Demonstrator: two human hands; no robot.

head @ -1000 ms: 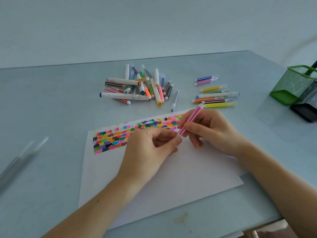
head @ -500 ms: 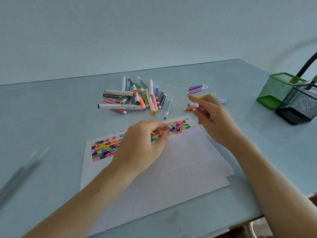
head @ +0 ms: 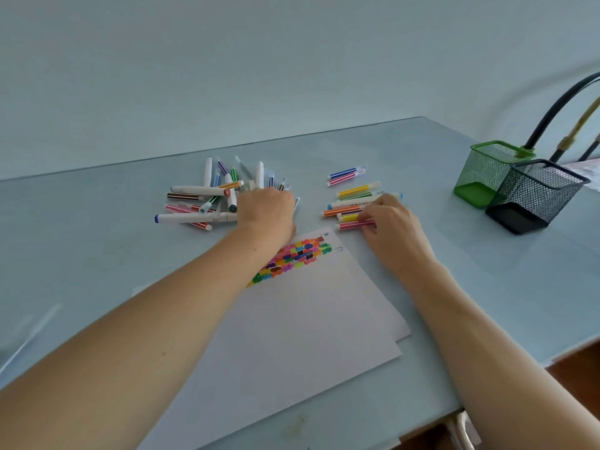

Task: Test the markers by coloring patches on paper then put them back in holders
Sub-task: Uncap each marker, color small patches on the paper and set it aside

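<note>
The pink striped marker [head: 354, 225] lies flat on the desk [head: 97, 241], just past the far right corner of the paper [head: 292, 323], and it is the nearest one in a small row of markers [head: 355, 198] — blue, pink, yellow, green, orange and a white one, all lying about parallel. The right hand [head: 391, 224] rests at the right end of this marker with the fingers curled down on it; if they really pinch it or only touch it, I cannot tell. The left hand [head: 268, 212] is well apart from the right one and reaches into the bigger heap of markers [head: 207, 196], fingers bent down among them; what it grips is hidden under the hand. This heap is loose and crossed, with thick white markers and thin striped ones in many colours. The paper shows a band of small coloured patches [head: 292, 258] along its far edge, partly covered by the left forearm, and a second sheet looks out from under it on the right side. At the far right of the desk stand two mesh holders touching each other — a green holder [head: 483, 172] behind and a black holder [head: 535, 196] in front. No marker is visible inside them through the mesh.
</note>
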